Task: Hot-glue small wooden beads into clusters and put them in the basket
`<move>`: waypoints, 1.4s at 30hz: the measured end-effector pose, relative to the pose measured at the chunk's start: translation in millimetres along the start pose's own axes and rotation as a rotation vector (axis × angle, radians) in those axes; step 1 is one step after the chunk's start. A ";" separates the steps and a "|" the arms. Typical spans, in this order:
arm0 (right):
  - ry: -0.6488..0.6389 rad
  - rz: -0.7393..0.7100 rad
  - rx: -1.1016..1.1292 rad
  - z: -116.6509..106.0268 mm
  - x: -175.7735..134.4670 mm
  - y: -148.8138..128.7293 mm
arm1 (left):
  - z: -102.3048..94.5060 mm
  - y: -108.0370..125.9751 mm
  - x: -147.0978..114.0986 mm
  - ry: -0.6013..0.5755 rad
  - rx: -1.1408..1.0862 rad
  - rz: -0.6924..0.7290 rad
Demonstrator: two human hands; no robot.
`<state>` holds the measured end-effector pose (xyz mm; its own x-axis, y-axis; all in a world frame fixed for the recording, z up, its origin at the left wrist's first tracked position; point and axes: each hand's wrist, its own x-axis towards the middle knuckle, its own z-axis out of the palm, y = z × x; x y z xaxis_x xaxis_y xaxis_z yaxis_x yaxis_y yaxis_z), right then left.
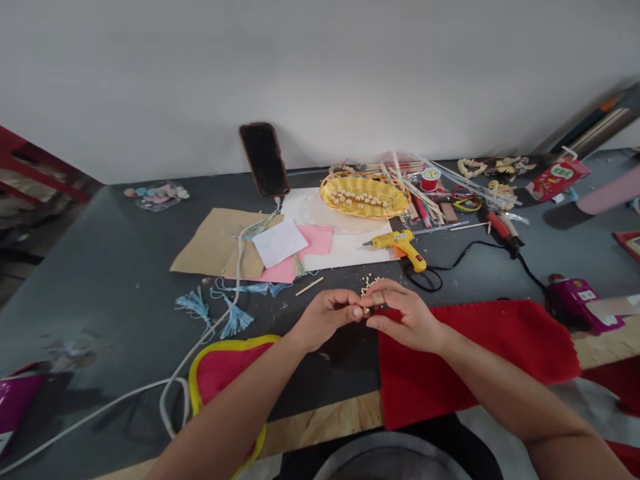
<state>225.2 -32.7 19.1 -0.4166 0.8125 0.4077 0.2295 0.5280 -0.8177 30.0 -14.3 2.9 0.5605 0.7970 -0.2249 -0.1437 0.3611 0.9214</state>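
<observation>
My left hand [327,320] is closed in a pinch, its thumb and forefinger tips together over the dark tabletop. Opposite it, my right hand [406,319] has its fingers bent inward, with a bandage-like strip around one finger. Between the fingertips of both hands are small beige beads [367,311], partly hidden by the fingers. Just beyond the hands lies a loose pile of the same beads [369,283]. A yellow glue gun [404,247] rests behind my right hand, and a short wooden stick [309,287] lies behind my left.
A yellow woven basket [367,212] holds more beige pieces. Paper sheets, blue tassels [237,321] and a white cable [235,293] lie left. Red cloth [480,353] spreads under my right forearm. A phone [264,160] leans on the wall; sticks and a thread spool [430,179] lie at back right.
</observation>
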 end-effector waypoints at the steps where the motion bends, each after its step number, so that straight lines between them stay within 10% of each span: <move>1: 0.000 0.001 0.016 0.4 -0.3 -0.1 | 0.0 0.1 -0.4 0.001 0.002 -0.006; 42: 0.065 -0.001 0.013 13.7 -3.0 3.6 | 3.7 -1.1 -8.6 0.042 0.024 -0.013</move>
<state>215.2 -36.6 9.4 -0.3588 0.8267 0.4334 0.2171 0.5256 -0.8226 28.4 -23.3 5.0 0.5272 0.8123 -0.2493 -0.1169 0.3600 0.9256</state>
